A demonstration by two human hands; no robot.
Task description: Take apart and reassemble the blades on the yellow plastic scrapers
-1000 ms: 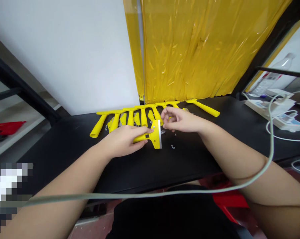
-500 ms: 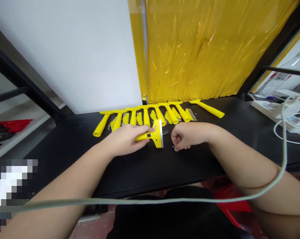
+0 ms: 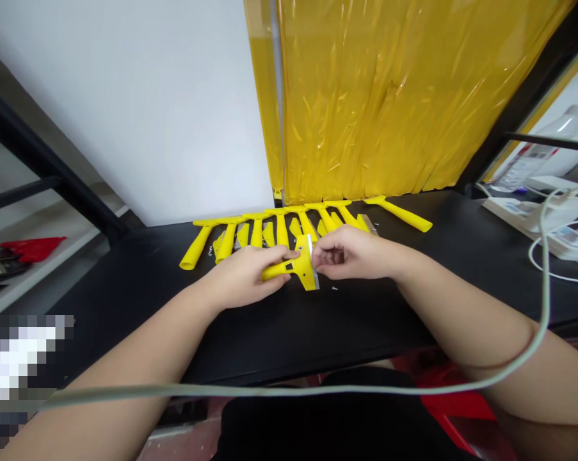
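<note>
My left hand (image 3: 250, 272) is closed round the handle of a yellow scraper (image 3: 304, 272), held just over the black table with its metal blade edge facing right. My right hand (image 3: 344, 253) is at that blade, fingers curled and pinched together against its edge. Whatever those fingers hold, if anything, is hidden or too small to make out. A small screw (image 3: 335, 288) lies on the table just below my right hand. Behind both hands, several yellow scraper handles (image 3: 227, 240) lie in a row, with small yellow plates (image 3: 268, 234) between them.
One yellow handle (image 3: 406, 214) lies apart at the right of the row. A white board (image 3: 173, 128) and yellow plastic wrapping (image 3: 365, 102) stand behind the black table (image 3: 269, 339). White power strips (image 3: 557, 224) with cables are at right. A pale cable (image 3: 289, 389) crosses the foreground.
My right hand has moved up and left from beside the small screw to the scraper's blade edge. The screw now shows fully on the table. My left hand keeps the scraper nearly in place.
</note>
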